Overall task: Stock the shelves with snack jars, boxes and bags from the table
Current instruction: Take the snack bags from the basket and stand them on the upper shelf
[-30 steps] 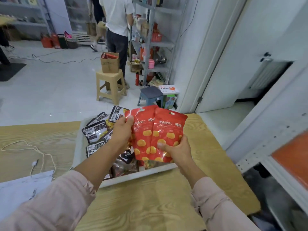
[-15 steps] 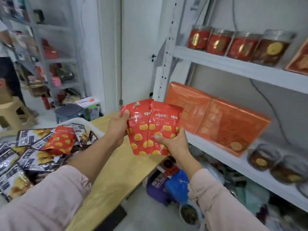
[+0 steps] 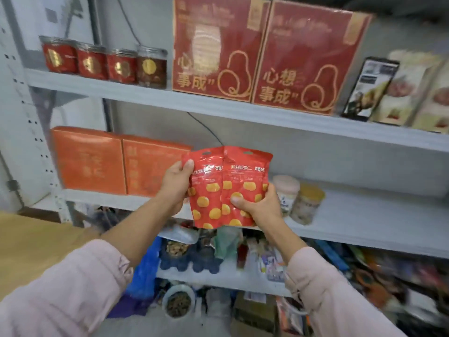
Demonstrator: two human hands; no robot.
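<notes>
Carry step: left hand [image 3: 176, 188] and right hand [image 3: 260, 207] together grip two overlapped red snack bags [image 3: 228, 188], upright before the middle shelf [image 3: 364, 215]. Next, I'd stand them between orange boxes [image 3: 121, 164] and jars [image 3: 298, 198].

Glossy red strewn with round yellow-orange blobs, white lettering near the top, on both bags [image 3: 228, 190]; deep red with gold characters and a gold gourd outline on the two tall boxes [image 3: 220, 47]; plain orange on the two flat boxes [image 3: 87, 159]. Red labels with round gold emblems on three top-shelf jars [image 3: 91, 60], dark brown with the same emblem on the fourth [image 3: 151, 66]; pale pink lid on one lower jar [image 3: 286, 184], yellow on its neighbour [image 3: 309, 193]. Pale grey on the shelves [image 3: 218, 105]; tan wood grain on the bench [image 3: 31, 244]; pale pink on the sleeves [image 3: 73, 288].
</notes>
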